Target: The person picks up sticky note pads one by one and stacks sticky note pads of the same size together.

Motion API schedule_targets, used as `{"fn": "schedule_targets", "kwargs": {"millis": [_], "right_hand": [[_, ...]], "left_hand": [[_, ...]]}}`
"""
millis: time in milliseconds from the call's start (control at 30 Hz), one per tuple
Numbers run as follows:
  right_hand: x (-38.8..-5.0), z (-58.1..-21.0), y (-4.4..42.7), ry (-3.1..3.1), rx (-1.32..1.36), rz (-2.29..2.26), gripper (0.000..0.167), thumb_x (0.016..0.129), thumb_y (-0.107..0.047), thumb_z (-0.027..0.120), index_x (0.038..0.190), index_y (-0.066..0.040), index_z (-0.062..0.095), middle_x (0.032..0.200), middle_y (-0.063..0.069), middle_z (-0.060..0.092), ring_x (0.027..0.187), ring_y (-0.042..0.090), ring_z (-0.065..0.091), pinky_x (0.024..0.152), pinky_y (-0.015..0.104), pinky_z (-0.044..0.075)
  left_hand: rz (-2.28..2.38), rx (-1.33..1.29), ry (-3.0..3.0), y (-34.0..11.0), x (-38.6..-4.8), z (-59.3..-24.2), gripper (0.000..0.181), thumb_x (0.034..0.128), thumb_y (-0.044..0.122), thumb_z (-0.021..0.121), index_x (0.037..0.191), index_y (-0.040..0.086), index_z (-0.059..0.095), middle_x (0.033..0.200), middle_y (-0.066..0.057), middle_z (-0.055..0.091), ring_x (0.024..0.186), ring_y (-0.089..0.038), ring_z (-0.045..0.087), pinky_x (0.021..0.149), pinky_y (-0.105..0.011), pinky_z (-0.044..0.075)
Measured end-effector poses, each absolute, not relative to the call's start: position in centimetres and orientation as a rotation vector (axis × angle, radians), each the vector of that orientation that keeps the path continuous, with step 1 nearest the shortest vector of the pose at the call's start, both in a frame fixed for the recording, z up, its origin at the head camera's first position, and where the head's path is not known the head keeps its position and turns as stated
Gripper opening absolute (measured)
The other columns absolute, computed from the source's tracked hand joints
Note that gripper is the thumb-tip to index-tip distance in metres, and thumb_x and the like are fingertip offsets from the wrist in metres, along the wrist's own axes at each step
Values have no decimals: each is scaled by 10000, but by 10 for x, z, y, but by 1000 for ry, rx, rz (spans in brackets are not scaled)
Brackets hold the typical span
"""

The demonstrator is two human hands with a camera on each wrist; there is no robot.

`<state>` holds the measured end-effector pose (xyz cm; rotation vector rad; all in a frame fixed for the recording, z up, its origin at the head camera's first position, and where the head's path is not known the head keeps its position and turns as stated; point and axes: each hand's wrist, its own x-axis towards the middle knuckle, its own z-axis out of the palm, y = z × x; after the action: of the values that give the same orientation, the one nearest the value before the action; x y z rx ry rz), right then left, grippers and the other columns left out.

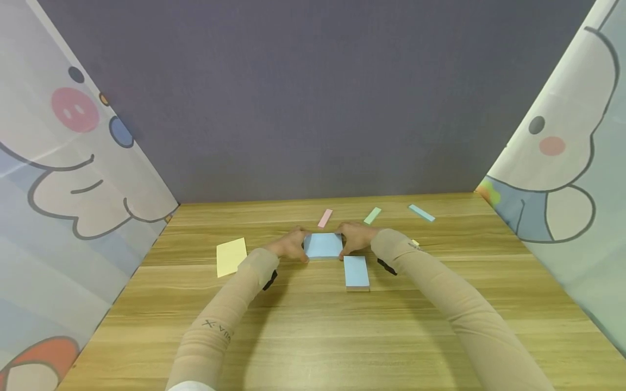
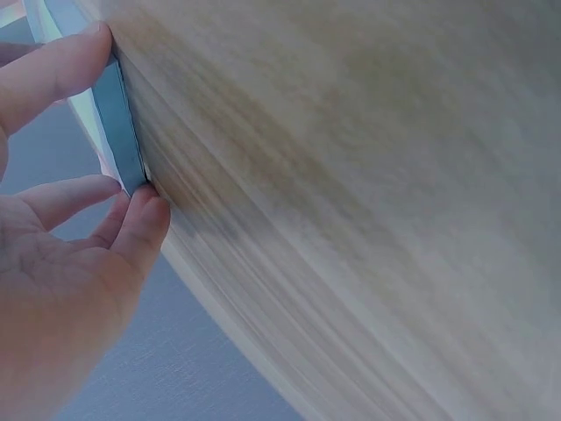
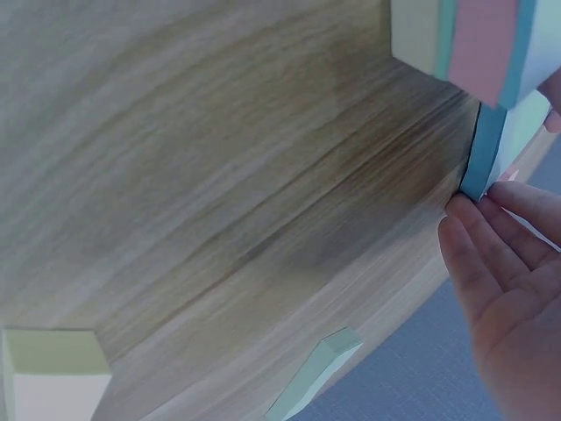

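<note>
"How are the fingers set?"

"Both sets are curled in on one thing: the left hand (image 1: 292,245) pinches the left end of the blue pad (image 1: 323,246), the right hand (image 1: 356,237) its right end. The pad sits about midway between the left and right edges of the tabletop (image 1: 313,336), toward the far edge."

"What makes that hold work well?"

"I'd squeeze equally, thumbs at the near corners and fingers at the far ones, to keep the pad square. I'd also mind the striped stack (image 1: 356,271) just nearside of the right hand; a careless thumb could knock it."

"Striped? The head view shows a blue top."

"The right wrist view shows its side: cream, green, pink, blue. It hides most of the right thumb, though, which the head view shows."

"Farther out?"

"A yellow block (image 3: 57,351), mostly behind the right sleeve (image 1: 440,288) from the head; yellow paper (image 1: 231,257) toward the left edge; a pink strip (image 1: 325,218), green strip (image 1: 372,215) and blue strip (image 1: 421,213) near the far edge."
</note>
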<state>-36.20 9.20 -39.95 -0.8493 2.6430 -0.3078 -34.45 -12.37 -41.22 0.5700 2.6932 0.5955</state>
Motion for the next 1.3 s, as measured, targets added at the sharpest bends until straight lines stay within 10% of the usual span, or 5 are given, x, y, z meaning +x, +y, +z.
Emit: {"fn": "schedule_targets", "kwargs": {"millis": [1300], "right_hand": [[-363,-398,94,2634,-844,-342,826,687,-412,778,1333,-16,450,1365,152,450,1246,315,429,1017,419,376]], "left_hand": [[590,577,2681,-124,-347,-413,816,669,98,767,1361,-58,365,1427,-188,302,1254,-308,382,1027,-394,360]]}}
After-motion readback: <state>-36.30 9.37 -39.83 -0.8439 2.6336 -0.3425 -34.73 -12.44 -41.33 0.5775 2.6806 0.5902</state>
